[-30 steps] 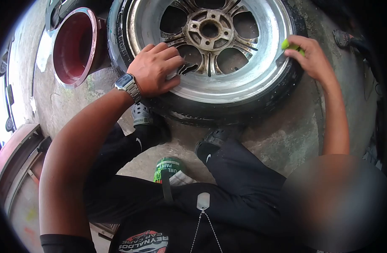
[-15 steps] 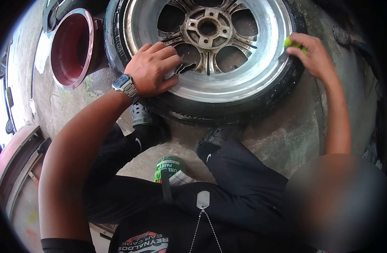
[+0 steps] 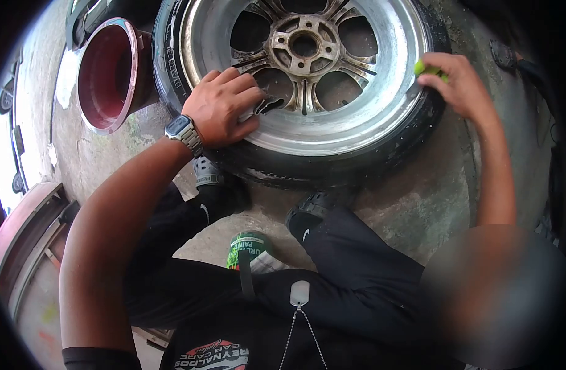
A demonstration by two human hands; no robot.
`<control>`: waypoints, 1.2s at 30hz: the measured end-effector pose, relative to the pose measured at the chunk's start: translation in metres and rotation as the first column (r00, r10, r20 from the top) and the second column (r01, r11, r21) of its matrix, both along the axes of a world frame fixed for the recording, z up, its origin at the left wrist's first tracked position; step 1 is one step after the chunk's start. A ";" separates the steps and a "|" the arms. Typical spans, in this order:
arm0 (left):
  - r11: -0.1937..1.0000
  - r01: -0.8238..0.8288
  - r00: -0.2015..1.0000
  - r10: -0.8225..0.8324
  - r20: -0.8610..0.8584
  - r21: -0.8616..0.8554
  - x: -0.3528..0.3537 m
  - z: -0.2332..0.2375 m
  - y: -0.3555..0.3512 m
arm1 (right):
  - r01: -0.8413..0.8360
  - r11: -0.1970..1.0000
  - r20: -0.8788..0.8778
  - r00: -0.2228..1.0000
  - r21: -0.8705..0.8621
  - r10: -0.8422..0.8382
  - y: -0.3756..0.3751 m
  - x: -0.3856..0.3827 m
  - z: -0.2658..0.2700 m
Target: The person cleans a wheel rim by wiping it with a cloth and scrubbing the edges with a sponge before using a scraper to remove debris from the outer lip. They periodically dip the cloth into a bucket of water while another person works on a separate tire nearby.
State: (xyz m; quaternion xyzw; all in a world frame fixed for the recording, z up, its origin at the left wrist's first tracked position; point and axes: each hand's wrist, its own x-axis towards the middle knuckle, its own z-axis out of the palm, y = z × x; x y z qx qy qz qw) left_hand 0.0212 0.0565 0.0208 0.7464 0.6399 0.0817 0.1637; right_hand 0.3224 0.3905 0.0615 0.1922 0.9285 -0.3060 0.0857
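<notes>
A silver multi-spoke wheel rim (image 3: 357,128) in a black tyre (image 3: 295,172) lies at the top centre of the head view. Near the rim's lower left edge, my left hand (image 3: 224,108), with a watch on the wrist, is closed round a crumpled dark and pale piece, perhaps sandpaper or cloth (image 3: 269,105). On the right side, my right hand (image 3: 455,80) pinches a bright green tool (image 3: 430,69) at the rim's edge. Its greyish lower part is blurred against the rim. The spokes and hub (image 3: 304,45) look brown and dirty.
A dark red round hollow part (image 3: 107,77) stands left of the tyre. Below the tyre, a green paint can (image 3: 248,242) stands by my legs. Pinkish panels (image 3: 27,216) lie at the left edge. A person's foot (image 3: 504,54) shows at the upper right.
The whole view has shifted slightly, with the wheel a little lower in the frame. Both hands keep nearly the same places at the rim, still holding the same things.
</notes>
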 end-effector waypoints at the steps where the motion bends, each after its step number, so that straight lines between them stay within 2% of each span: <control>1: 1.000 0.001 1.000 -0.001 0.001 0.002 0.000 0.000 0.000 | 0.033 0.998 -0.004 0.999 -0.046 -0.033 0.008 0.002 -0.002; 4: 1.000 -0.002 1.000 0.002 0.006 -0.005 0.003 0.000 -0.001 | -0.060 0.998 -0.104 0.993 -0.009 0.059 -0.014 0.001 -0.006; 5: 1.000 -0.003 1.000 0.003 0.002 -0.008 0.002 0.000 0.000 | -0.079 0.993 0.041 0.996 -0.093 0.083 -0.024 -0.005 -0.004; 6: 1.000 -0.004 1.000 0.004 0.001 0.002 0.001 0.000 0.002 | -0.087 0.996 0.042 0.995 -0.023 0.088 -0.028 -0.006 -0.003; 8: 1.000 -0.007 1.000 0.007 0.008 0.009 0.002 0.000 0.000 | 0.003 1.000 -0.087 0.996 0.014 -0.002 -0.014 0.000 -0.003; 9: 1.000 0.001 1.000 -0.002 -0.017 -0.016 0.003 0.003 0.001 | 0.056 0.998 -0.016 0.998 -0.032 -0.057 -0.004 0.001 0.000; 12: 1.000 -0.007 1.000 0.007 -0.001 -0.015 0.003 0.003 0.001 | -0.046 0.999 -0.070 0.997 -0.029 0.044 -0.020 0.003 0.000; 13: 1.000 -0.007 1.000 0.007 -0.004 -0.013 0.003 0.000 0.000 | -0.075 0.995 -0.018 0.997 -0.059 0.074 -0.028 -0.001 0.001; 16: 1.000 -0.010 1.000 0.010 -0.004 -0.013 0.004 0.000 0.000 | 0.009 1.000 -0.091 0.996 -0.004 -0.010 -0.013 0.008 -0.009; 17: 1.000 -0.007 1.000 0.007 -0.003 -0.015 0.005 0.000 -0.001 | 0.082 0.996 -0.051 0.995 -0.030 -0.084 -0.005 0.010 -0.005; 20: 1.000 -0.008 1.000 0.008 -0.006 -0.001 0.004 0.001 0.001 | 0.019 1.000 -0.094 0.995 -0.023 -0.021 -0.015 0.010 -0.006; 21: 1.000 -0.007 1.000 0.007 -0.005 -0.002 0.004 0.000 0.001 | -0.028 0.999 0.015 1.000 -0.024 0.028 -0.025 0.003 -0.001; 24: 1.000 -0.003 1.000 0.002 -0.025 -0.028 0.002 0.001 0.001 | 0.005 1.000 -0.104 0.995 0.001 -0.005 -0.013 0.009 -0.008; 25: 0.999 -0.002 1.000 0.001 -0.031 -0.039 0.003 0.001 0.001 | 0.103 0.994 -0.023 0.994 -0.027 -0.103 -0.004 0.010 -0.005; 28: 1.000 -0.005 1.000 0.005 -0.013 -0.025 0.003 0.001 0.000 | 0.066 0.998 -0.107 0.992 -0.013 -0.067 -0.016 0.009 -0.001; 29: 1.000 -0.010 1.000 0.010 -0.011 -0.026 0.003 0.001 0.001 | -0.008 1.000 -0.046 0.999 -0.009 0.007 -0.021 0.006 -0.003; 30: 1.000 -0.009 1.000 0.008 -0.012 -0.020 0.002 0.001 0.002 | -0.007 0.998 0.004 1.000 -0.058 0.007 -0.030 0.001 0.000; 32: 1.000 -0.007 1.000 0.007 -0.010 -0.021 0.003 0.001 0.000 | 0.011 1.000 -0.077 0.997 -0.021 -0.013 -0.018 0.006 -0.006; 34: 0.999 0.000 1.000 -0.001 -0.025 -0.040 0.004 0.002 0.000 | 0.167 0.985 -0.033 0.985 -0.050 -0.169 -0.006 0.011 -0.001; 36: 0.999 0.001 1.000 -0.002 -0.031 -0.038 0.003 0.004 0.003 | 0.105 0.994 -0.049 0.993 -0.018 -0.106 -0.012 0.011 -0.001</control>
